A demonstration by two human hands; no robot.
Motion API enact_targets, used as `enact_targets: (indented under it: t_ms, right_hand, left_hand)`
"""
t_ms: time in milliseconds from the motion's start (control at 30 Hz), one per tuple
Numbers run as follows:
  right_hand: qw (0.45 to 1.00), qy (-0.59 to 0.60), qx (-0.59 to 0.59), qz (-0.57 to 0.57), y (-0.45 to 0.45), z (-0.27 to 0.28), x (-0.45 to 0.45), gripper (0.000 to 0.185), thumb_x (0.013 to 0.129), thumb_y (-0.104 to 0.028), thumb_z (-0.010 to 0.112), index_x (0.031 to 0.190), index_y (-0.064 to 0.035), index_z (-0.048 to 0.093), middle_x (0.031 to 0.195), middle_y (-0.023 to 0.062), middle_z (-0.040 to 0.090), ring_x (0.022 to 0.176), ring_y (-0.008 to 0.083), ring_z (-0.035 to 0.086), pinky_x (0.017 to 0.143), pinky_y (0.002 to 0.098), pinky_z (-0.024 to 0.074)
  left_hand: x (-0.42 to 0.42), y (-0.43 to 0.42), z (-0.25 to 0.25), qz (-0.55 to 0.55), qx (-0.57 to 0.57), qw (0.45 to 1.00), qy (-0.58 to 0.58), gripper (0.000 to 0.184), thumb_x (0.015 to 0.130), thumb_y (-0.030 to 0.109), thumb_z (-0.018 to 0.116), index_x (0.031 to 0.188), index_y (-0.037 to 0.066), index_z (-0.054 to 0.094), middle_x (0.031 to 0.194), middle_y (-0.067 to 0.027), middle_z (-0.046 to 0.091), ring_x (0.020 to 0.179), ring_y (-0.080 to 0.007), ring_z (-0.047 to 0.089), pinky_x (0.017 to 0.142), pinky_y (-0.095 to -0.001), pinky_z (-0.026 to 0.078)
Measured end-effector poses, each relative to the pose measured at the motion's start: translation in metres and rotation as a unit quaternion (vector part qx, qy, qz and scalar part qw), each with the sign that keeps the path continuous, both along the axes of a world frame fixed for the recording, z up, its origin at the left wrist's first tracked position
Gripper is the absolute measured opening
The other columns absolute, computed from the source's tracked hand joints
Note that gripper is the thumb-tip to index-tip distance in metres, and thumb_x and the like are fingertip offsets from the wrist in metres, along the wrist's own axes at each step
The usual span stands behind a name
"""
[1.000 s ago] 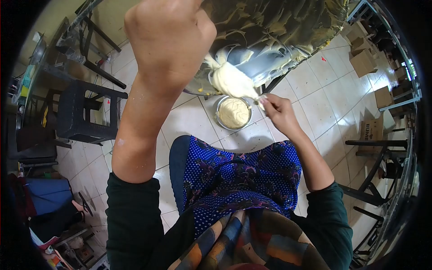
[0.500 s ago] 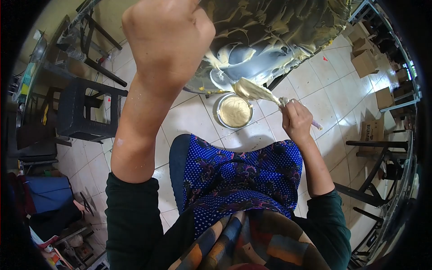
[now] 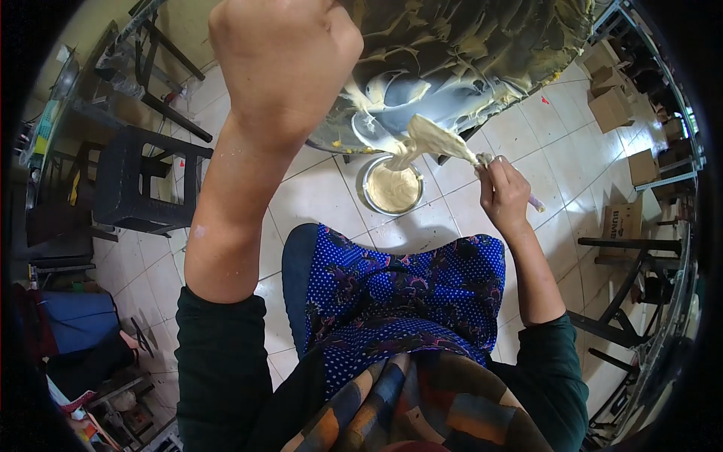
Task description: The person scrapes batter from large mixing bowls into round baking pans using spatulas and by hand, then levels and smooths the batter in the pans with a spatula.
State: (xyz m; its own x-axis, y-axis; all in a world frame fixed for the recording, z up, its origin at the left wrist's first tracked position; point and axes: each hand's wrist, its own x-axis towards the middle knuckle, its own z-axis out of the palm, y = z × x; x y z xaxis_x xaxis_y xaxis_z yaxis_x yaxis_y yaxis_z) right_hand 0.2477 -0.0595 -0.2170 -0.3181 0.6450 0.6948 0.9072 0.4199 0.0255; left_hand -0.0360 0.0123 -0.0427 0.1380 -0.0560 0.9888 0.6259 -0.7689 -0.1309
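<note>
And here on the far left stands a black stool on the tiled floor, beside the person's raised left arm. The left hand looms large at the top, nearest the big bowl; its back is to us and the fingertips are out of sight, so whether they grip anything, I cannot tell.

Moving right, below the bowl's lip, a round metal pan sits on the floor, and pale cream covers a broad part of its inside, well up towards the rim by the look of it. That much is in! The bowl's inner wall is another story: ridges and streaks cling all over, with a smoother, thinly smeared patch near the lip, so plenty looks left up there.

And here's the spatula — thickly coated, slanting between the bowl's lip and the right hand, a soft fold of cream drooping off its end by the pan's far edge. That load is out of the pan for now, hanging from the blade.

Further right, the right hand has its fingers closed around the handle — the butt pokes out behind the fist. Far right, cardboard boxes sit against the shelving.
</note>
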Motion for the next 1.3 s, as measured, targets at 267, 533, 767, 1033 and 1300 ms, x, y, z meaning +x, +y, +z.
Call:
enact_targets:
  t_ms: [267,533,767,1033,1300]
  right_hand:
    - [0.996,0.083,-0.027,-0.004,0.008,0.017,-0.001,0.01,0.078,-0.001,0.062,0.085,-0.002,0.054,0.069,0.0087,0.053,0.053,0.0222,0.052,0.047,0.0338,0.0399]
    - [0.534,0.646,-0.536,0.103,0.012,0.056,-0.005,0.024,0.092,-0.007,0.04,0.113,-0.0034,0.051,0.078,0.0056,0.055,0.057,0.0129,0.053,0.052,0.0237,0.0427]
    - [0.876,0.147,-0.451,-0.084,0.026,0.049,0.006,0.027,0.088,-0.01,0.052,0.113,-0.0016,0.046,0.084,0.0147,0.058,0.066,0.0229,0.061,0.063,0.0359,0.0498]
    - [0.902,-0.339,-0.146,-0.224,0.016,0.11,0.013,0.019,0.081,-0.007,0.052,0.099,-0.0066,0.049,0.085,0.0081,0.057,0.081,0.0228,0.061,0.069,0.0389,0.049]
    - [0.905,-0.353,-0.059,-0.231,0.015,0.146,0.029,0.017,0.084,-0.009,0.049,0.101,-0.0045,0.051,0.079,0.0083,0.055,0.072,0.0224,0.061,0.055,0.0325,0.0485]
  left_hand:
    - [-0.003,0.001,0.0,-0.001,-0.012,1.0,0.008,0.044,0.057,-0.018,0.045,0.098,-0.01,0.061,0.093,-0.0258,0.063,0.088,-0.0332,0.066,0.078,-0.0334,0.051]
    - [-0.005,-0.002,0.002,-0.014,-0.024,1.0,-0.002,0.039,0.057,-0.018,0.048,0.094,-0.01,0.061,0.094,-0.0251,0.064,0.086,-0.0329,0.066,0.075,-0.0328,0.052]
    - [0.002,0.0,0.003,0.0,-0.015,1.0,-0.013,0.034,0.058,-0.017,0.049,0.089,-0.01,0.06,0.093,-0.0239,0.064,0.083,-0.0333,0.066,0.071,-0.0332,0.052]
    - [-0.001,-0.004,0.006,0.044,-0.078,0.996,0.023,0.032,0.056,-0.015,0.048,0.086,-0.01,0.059,0.094,-0.0233,0.064,0.082,-0.0335,0.065,0.07,-0.0342,0.053]
    - [-0.001,-0.009,0.006,0.045,-0.086,0.995,0.011,0.033,0.055,-0.014,0.047,0.086,-0.009,0.059,0.096,-0.0228,0.064,0.083,-0.0339,0.065,0.072,-0.0347,0.053]
